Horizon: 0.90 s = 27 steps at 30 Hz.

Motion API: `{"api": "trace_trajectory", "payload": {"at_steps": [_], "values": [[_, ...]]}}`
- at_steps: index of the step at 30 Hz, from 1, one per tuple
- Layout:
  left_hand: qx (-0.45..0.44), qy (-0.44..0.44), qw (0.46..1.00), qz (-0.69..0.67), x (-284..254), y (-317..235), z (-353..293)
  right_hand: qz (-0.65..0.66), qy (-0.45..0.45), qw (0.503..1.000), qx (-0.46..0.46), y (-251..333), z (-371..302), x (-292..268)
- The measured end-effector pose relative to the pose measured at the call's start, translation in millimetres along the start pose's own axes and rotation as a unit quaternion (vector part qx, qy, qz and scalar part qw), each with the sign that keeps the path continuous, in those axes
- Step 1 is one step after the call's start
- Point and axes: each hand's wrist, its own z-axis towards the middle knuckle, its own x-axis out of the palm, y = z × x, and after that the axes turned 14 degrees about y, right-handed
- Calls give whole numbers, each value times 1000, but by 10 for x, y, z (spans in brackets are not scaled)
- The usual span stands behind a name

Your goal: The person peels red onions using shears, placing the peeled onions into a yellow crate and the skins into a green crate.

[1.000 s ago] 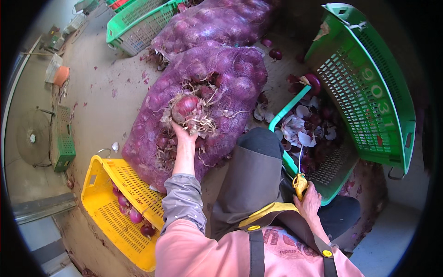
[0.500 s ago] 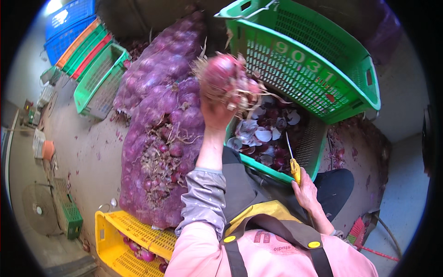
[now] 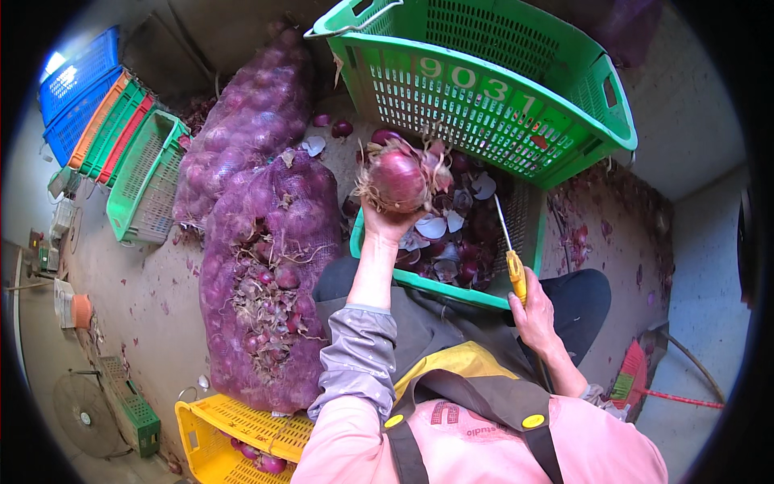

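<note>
Head view: cupping onion (image 3: 397,179) in left hand (image 3: 387,223), gripping knife (image 3: 516,276) in right hand (image 3: 534,310); might drop onion through loose cradling, or nick left hand by hurrying.

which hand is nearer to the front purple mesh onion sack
Left. The left hand, holding a red onion, sits just right of the sack; the right hand is much farther right.

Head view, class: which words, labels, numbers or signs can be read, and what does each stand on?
Upper green crate: large pale digits along its side, legible, but not copied out here.
Pink shirt: reddish lettering on the chest, partly too small or faint to read; also not copied.
</note>
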Motion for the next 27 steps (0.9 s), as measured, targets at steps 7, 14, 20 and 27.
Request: {"api": "trace_trajectory", "payload": {"at_steps": [7, 14, 20, 27], "values": [[105, -102, 970, 194, -311, 139, -25, -8, 88, 973, -215, 552, -144, 47], [125, -82, 985, 86, -435, -153, -62, 74, 134, 976, -157, 592, -9, -21], [164, -193, 951, 179, -652, -3, -89, 48, 154, 977, -141, 639, 173, 11], [191, -172, 952, 165, -723, 34, -129, -28, 127, 981, -146, 695, 404, 137]]}}
